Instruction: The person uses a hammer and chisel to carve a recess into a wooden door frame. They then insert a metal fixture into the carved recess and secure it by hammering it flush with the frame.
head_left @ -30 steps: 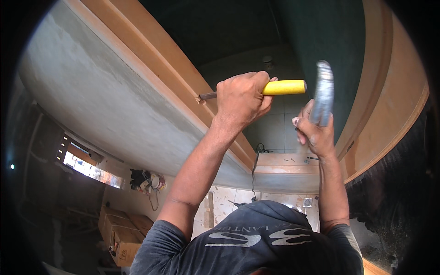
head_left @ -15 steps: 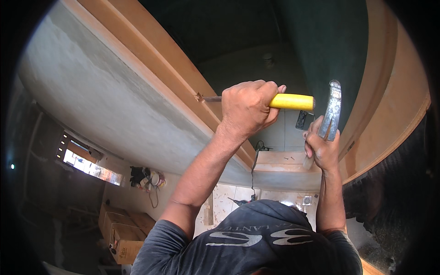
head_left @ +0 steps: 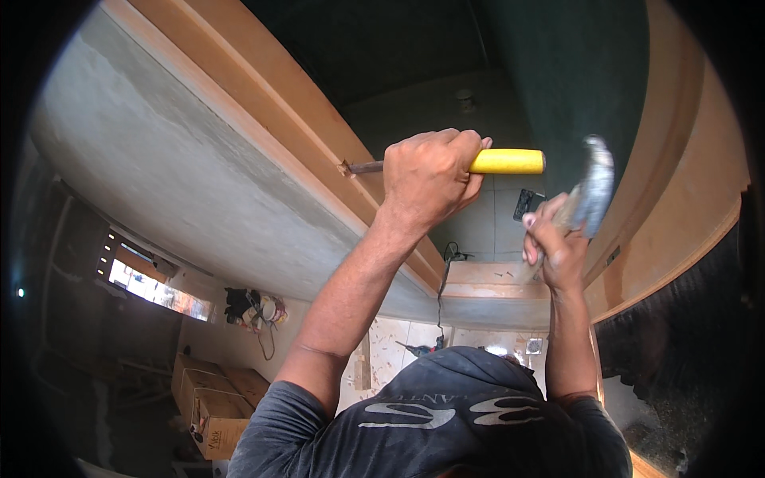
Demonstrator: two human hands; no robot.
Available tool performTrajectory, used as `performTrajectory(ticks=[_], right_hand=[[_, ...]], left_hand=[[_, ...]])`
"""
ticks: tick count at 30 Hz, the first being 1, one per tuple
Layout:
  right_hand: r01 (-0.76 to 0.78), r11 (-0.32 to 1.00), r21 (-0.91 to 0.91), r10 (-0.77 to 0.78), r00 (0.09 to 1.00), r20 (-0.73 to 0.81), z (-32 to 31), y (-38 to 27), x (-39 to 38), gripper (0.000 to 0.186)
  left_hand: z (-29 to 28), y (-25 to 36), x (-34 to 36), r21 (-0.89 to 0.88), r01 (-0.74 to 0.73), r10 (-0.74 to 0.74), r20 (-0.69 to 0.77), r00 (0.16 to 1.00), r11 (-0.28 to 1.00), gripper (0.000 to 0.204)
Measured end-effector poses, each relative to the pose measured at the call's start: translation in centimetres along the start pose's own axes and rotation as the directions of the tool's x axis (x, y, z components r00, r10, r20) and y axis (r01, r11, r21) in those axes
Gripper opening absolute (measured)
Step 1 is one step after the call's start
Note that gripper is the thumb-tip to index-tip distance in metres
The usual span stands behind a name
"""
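My left hand point(head_left: 430, 177) is wrapped round a chisel point(head_left: 510, 161) with a yellow handle, held roughly level. The chisel's dark blade meets a small chipped notch point(head_left: 346, 169) in the wooden door frame point(head_left: 295, 99) on the left. Off the handle's right end, my right hand point(head_left: 558, 248) grips a claw hammer point(head_left: 598, 187). The hammer's metal head is smeared by motion and stands apart from the chisel. Most of the hammer's handle is hidden by my fingers.
The frame's other wooden side point(head_left: 677, 191) curves past my right hand. Below, a wooden board point(head_left: 478, 275) bears small screws or nails. A dark cable runs down to a power tool point(head_left: 422, 348) on the tiled floor. Cardboard boxes point(head_left: 215, 398) stand lower left; a dark object point(head_left: 526, 204) lies beyond.
The hammer has swung a little to the right, away from the chisel's end, and its head has tilted. My left hand and the chisel have shifted only slightly; the blade remains at the notch.
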State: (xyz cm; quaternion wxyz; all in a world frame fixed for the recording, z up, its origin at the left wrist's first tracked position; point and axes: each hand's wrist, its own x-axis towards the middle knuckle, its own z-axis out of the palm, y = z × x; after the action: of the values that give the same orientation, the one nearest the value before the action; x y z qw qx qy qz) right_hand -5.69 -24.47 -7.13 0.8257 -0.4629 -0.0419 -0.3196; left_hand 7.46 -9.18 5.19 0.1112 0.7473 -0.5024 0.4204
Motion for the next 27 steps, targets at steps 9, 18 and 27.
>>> performTrajectory(ticks=[9,18,27], right_hand=[[-0.032,0.996,-0.084,0.035,0.999,0.031,0.9,-1.4,1.0,0.013],[-0.053,0.989,-0.137,0.064,0.995,0.081,0.8,-0.8,1.5,0.009],[0.023,0.907,-0.421,0.012,0.997,0.081,-1.3,-1.3,-0.3,0.014]], left_hand=[[-0.3,-0.1,0.0,-0.011,0.004,-0.005,-0.015,1.000,1.000,0.037],[-0.2,-0.1,-0.1,0.009,0.036,-0.036,0.022,0.999,0.999,0.038],[-1.3,0.2,-0.3,-0.001,-0.019,0.019,-0.063,0.998,1.000,0.042]])
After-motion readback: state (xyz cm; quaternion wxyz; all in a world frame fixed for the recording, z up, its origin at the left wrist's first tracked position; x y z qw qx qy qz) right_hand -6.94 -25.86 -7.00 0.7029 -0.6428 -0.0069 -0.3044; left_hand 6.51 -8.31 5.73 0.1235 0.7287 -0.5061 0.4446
